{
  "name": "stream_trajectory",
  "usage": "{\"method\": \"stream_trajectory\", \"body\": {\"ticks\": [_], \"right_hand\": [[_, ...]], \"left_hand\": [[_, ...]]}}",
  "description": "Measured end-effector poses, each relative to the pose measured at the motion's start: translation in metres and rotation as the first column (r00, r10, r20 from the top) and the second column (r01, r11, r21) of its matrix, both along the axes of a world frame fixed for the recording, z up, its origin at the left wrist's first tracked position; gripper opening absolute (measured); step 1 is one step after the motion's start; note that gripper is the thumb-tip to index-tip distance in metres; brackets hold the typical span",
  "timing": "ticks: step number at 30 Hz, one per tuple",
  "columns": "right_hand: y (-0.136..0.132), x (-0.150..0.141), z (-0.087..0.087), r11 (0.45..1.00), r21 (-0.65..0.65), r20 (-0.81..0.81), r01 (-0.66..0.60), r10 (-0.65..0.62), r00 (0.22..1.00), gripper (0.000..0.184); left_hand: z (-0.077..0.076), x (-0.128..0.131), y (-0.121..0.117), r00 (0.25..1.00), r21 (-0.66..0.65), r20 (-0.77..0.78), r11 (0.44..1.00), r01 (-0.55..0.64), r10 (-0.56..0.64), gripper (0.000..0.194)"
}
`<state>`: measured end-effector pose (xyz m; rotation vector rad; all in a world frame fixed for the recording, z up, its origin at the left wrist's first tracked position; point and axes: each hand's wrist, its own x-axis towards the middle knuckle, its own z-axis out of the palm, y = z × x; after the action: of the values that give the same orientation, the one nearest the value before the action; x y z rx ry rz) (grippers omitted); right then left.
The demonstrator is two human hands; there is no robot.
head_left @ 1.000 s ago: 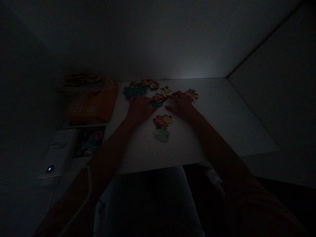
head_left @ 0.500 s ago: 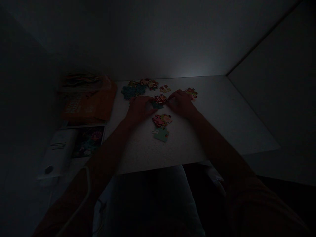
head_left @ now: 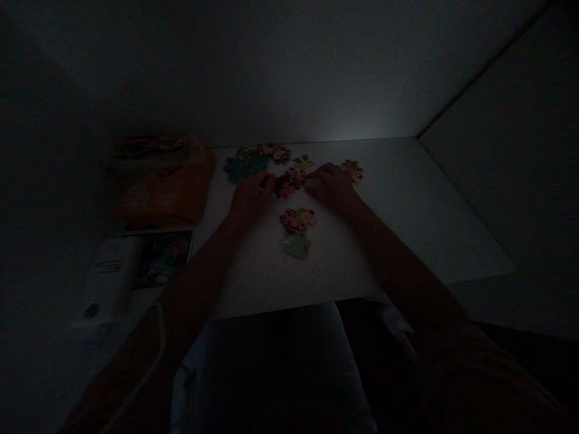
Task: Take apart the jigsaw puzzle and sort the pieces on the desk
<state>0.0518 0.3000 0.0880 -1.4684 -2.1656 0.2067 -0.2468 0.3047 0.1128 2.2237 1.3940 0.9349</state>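
Note:
Dim light hides much detail. My left hand (head_left: 251, 196) rests near the middle of the table, fingertips pinched together beside a red jigsaw piece cluster (head_left: 292, 178); I cannot tell whether they hold anything. My right hand (head_left: 332, 188) lies flat on the other side, its index fingertip touching that cluster. A pink joined group of pieces (head_left: 297, 220) and a pale teal piece (head_left: 296, 246) sit nearer me. Farther off lie a blue group (head_left: 239, 167), a mixed group (head_left: 274, 152), a small piece (head_left: 303, 161) and another piece (head_left: 351, 172).
The white speckled table (head_left: 362, 241) ends in a front edge near my lap and meets walls at the back and right. To the left lie an orange packet (head_left: 167, 193), a picture box (head_left: 163, 259) and a white device (head_left: 111, 277).
My left hand has drawn slightly back and up, and its fingers have pinched closer together. The pieces just ahead of it have shifted a little. My right hand has barely moved.

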Motion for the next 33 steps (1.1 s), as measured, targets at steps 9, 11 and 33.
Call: {"method": "stream_trajectory", "body": {"ticks": [9,11,33], "right_hand": [[-0.001,0.000,-0.002,1.000,-0.003,-0.005,0.003,-0.003,1.000,0.043],[-0.003,-0.002,-0.001,1.000,0.007,-0.007,0.002,-0.002,1.000,0.048],[-0.004,-0.005,0.006,0.995,0.066,-0.110,-0.077,0.084,0.990,0.052]], "left_hand": [[0.002,0.004,-0.005,0.950,-0.149,0.268,0.968,0.203,-0.158,0.039],[0.004,0.005,-0.009,0.945,-0.176,0.238,0.947,0.269,-0.225,0.036],[0.001,0.005,-0.009,0.952,0.002,-0.297,0.997,0.075,-0.071,0.050]]}}
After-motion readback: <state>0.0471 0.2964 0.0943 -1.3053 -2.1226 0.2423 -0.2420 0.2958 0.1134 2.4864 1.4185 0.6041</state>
